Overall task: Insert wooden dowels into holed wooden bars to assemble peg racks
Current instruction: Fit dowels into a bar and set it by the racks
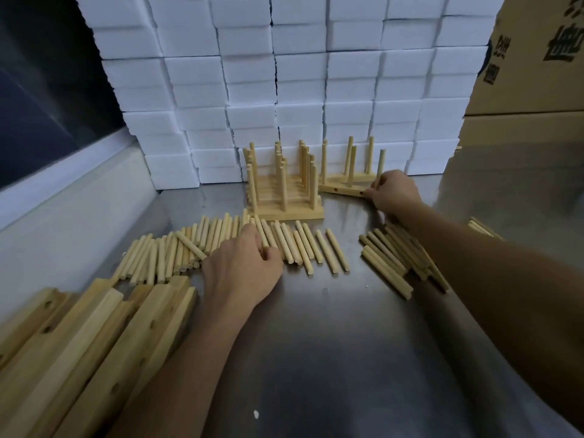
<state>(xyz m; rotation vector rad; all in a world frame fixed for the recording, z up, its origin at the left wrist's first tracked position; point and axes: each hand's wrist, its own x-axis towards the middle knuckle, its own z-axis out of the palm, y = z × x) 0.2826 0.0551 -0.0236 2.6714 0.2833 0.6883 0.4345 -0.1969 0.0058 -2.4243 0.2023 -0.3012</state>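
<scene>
Loose wooden dowels point(303, 248) lie in a row across the middle of the steel table point(331, 343). My left hand point(243, 267) rests on that row, its fingers curled around a dowel point(264, 233). Behind the row stands a group of finished peg racks point(284, 191) with upright pegs. To their right, my right hand point(395, 192) grips the right end of a holed bar point(339, 189) that carries several upright dowels. A second pile of dowels point(392, 257) lies under my right forearm.
A stack of holed wooden bars point(94, 343) fills the near left corner. White foam blocks point(284, 74) form a wall at the back. Cardboard boxes point(531, 74) stand at the right. A raised metal ledge point(63, 191) runs along the left edge.
</scene>
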